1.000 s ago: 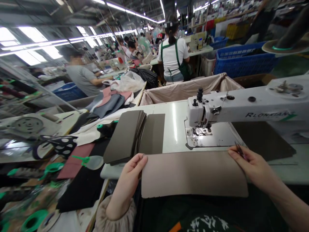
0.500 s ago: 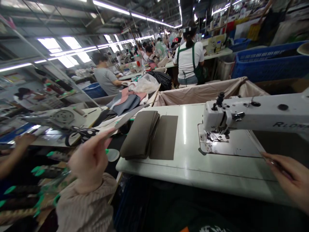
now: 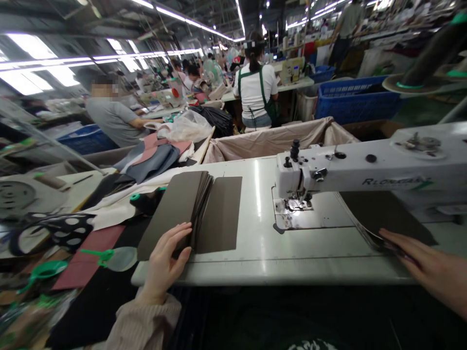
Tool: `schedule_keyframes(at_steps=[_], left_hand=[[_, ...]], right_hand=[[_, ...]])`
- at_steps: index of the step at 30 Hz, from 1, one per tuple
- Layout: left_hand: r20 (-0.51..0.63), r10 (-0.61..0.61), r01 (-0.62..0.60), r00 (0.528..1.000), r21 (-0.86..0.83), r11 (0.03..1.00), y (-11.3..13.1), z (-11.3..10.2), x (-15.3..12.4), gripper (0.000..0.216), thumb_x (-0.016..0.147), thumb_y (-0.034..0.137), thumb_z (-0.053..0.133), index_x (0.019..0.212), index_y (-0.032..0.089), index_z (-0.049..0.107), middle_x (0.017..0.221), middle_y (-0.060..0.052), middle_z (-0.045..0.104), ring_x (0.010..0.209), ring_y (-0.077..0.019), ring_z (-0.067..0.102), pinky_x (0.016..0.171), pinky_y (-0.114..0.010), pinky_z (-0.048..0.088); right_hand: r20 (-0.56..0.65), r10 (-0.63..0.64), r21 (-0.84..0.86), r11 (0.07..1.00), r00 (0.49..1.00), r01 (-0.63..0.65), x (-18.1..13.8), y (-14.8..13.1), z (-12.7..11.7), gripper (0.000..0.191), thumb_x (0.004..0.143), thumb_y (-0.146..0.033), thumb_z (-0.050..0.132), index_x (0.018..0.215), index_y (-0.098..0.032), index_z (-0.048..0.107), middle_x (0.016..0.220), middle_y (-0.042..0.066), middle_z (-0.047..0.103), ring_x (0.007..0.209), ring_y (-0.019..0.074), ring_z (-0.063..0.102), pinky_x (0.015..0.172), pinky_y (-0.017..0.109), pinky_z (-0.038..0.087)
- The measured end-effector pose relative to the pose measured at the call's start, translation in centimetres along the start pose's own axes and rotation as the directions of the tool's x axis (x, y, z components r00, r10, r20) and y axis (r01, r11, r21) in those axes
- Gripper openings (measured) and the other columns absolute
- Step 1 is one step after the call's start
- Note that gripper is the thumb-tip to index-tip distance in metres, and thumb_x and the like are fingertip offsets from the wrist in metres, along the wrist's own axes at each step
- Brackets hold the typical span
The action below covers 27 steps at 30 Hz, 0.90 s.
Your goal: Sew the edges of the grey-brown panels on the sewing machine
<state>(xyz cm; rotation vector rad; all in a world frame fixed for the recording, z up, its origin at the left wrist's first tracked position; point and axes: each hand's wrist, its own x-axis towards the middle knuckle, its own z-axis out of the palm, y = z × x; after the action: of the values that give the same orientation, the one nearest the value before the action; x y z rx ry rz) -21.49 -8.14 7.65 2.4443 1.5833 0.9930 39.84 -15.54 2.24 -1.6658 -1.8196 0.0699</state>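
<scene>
My left hand (image 3: 165, 261) lies with fingers spread on the near end of a stack of dark grey-brown sheets (image 3: 171, 209) at the left of the white sewing table (image 3: 262, 253). One more sheet (image 3: 221, 214) of the same colour lies flat beside the stack. My right hand (image 3: 419, 265) reaches over the table's right part, fingers stretched, touching the edge of a dark sheet pile (image 3: 383, 214) under the arm of the white sewing machine (image 3: 365, 167). A thin tool seems to lie under its fingers; I cannot make it out.
Red and black sheets, green-handled tools and spotted scissors (image 3: 54, 228) crowd the bench to my left. A cloth-lined bin (image 3: 270, 138) stands behind the table. Several other people sit at machines farther back; blue crates (image 3: 357, 97) stand at the right.
The light tan sheet that both hands held is gone from view. My left hand swung out to the left, then came down on the dark stack. My right hand moved onto the right pile.
</scene>
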Motion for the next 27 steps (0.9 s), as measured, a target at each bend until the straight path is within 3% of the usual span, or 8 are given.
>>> schedule_keyframes(at_steps=[2, 6, 9, 12, 15, 19, 23, 27], left_hand=[[0.034, 0.085, -0.081, 0.996, -0.098, 0.992, 2.7, 2.3, 1.2, 0.036, 0.092, 0.022, 0.054, 0.128, 0.023, 0.055, 0.137, -0.008, 0.055, 0.130, -0.0285, 0.050, 0.110, -0.051, 0.040], [0.228, 0.253, -0.166, 0.940, -0.341, 0.925, 10.7, 8.5, 4.2, 0.037, 0.098, 0.019, 0.046, 0.134, 0.025, 0.050, 0.144, -0.007, 0.050, 0.136, -0.0245, 0.045, 0.112, -0.044, 0.041], [0.400, 0.437, -0.248, 0.806, -0.441, 0.862, 16.1, 13.5, 5.5, 0.045, 0.102, 0.027, 0.042, 0.147, 0.027, 0.037, 0.152, -0.004, 0.041, 0.142, -0.0205, 0.035, 0.116, -0.039, 0.037], [0.503, 0.541, -0.367, 0.674, -0.408, 0.836, 18.3, 17.3, 4.8, 0.055, 0.101, 0.036, 0.045, 0.152, 0.025, 0.028, 0.157, -0.004, 0.032, 0.146, -0.0219, 0.026, 0.120, -0.042, 0.028], [0.543, 0.482, -0.366, 0.688, -0.313, 0.876, 17.4, 18.2, 2.7, 0.052, 0.101, 0.038, 0.045, 0.149, 0.023, 0.033, 0.155, -0.004, 0.036, 0.145, -0.0217, 0.029, 0.121, -0.044, 0.024], [0.538, 0.307, -0.272, 0.785, -0.145, 0.951, 15.3, 16.2, 1.0, 0.048, 0.101, 0.032, 0.047, 0.147, 0.026, 0.037, 0.152, -0.003, 0.042, 0.143, -0.0207, 0.034, 0.120, -0.045, 0.027], [0.535, 0.211, -0.220, 0.818, -0.047, 0.974, 13.8, 15.0, 1.9, 0.046, 0.098, 0.030, 0.051, 0.143, 0.027, 0.043, 0.157, -0.003, 0.033, 0.145, -0.0236, 0.028, 0.119, -0.047, 0.028], [0.531, 0.189, -0.203, 0.826, -0.034, 0.979, 12.7, 15.1, 3.8, 0.041, 0.096, 0.032, 0.053, 0.137, 0.024, 0.049, 0.159, -0.005, 0.028, 0.147, -0.0254, 0.023, 0.121, -0.049, 0.021]], right_hand=[[0.163, -0.194, -0.172, 0.960, 0.967, 0.222, -0.2, -3.0, -0.9, 0.041, 0.090, -0.028, 0.052, 0.130, -0.028, 0.059, 0.116, 0.010, 0.069, 0.083, 0.0221, 0.068, 0.067, 0.039, 0.048], [0.330, -0.392, 0.059, 0.916, 0.859, 0.396, -0.1, -13.2, 0.6, 0.041, 0.085, -0.012, 0.050, 0.124, -0.022, 0.058, 0.104, 0.007, 0.071, 0.079, 0.0193, 0.065, 0.068, 0.032, 0.046], [0.552, -0.424, 0.317, 0.903, 0.718, 0.290, 0.3, -19.7, 3.7, 0.026, 0.080, -0.017, 0.060, 0.105, -0.021, 0.066, 0.090, 0.003, 0.071, 0.074, 0.0196, 0.063, 0.064, 0.031, 0.044], [0.625, -0.489, 0.569, 0.819, 0.609, 0.075, 1.5, -21.5, 6.3, 0.014, 0.088, -0.030, 0.061, 0.097, -0.021, 0.068, 0.084, 0.000, 0.072, 0.074, 0.0152, 0.064, 0.066, 0.025, 0.044], [0.569, -0.419, 0.588, 0.809, 0.708, 0.006, 3.6, -19.1, 8.3, 0.022, 0.095, -0.035, 0.053, 0.106, -0.021, 0.066, 0.097, 0.002, 0.072, 0.085, 0.0155, 0.065, 0.075, 0.025, 0.047], [0.444, -0.234, 0.227, 0.963, 0.865, 0.145, 7.0, -14.5, 10.8, 0.035, 0.096, -0.027, 0.047, 0.130, -0.023, 0.054, 0.129, 0.008, 0.063, 0.102, 0.0201, 0.065, 0.081, 0.031, 0.050], [0.445, -0.262, 0.004, 0.957, 0.856, 0.290, 9.2, -12.9, 13.3, 0.047, 0.094, -0.022, 0.046, 0.141, -0.028, 0.046, 0.149, 0.005, 0.045, 0.101, 0.0211, 0.067, 0.078, 0.032, 0.054], [0.472, -0.238, -0.120, 0.936, 0.849, 0.330, 9.6, -13.0, 14.5, 0.052, 0.092, -0.022, 0.048, 0.144, -0.028, 0.043, 0.148, 0.004, 0.046, 0.084, 0.0204, 0.071, 0.069, 0.033, 0.056]])
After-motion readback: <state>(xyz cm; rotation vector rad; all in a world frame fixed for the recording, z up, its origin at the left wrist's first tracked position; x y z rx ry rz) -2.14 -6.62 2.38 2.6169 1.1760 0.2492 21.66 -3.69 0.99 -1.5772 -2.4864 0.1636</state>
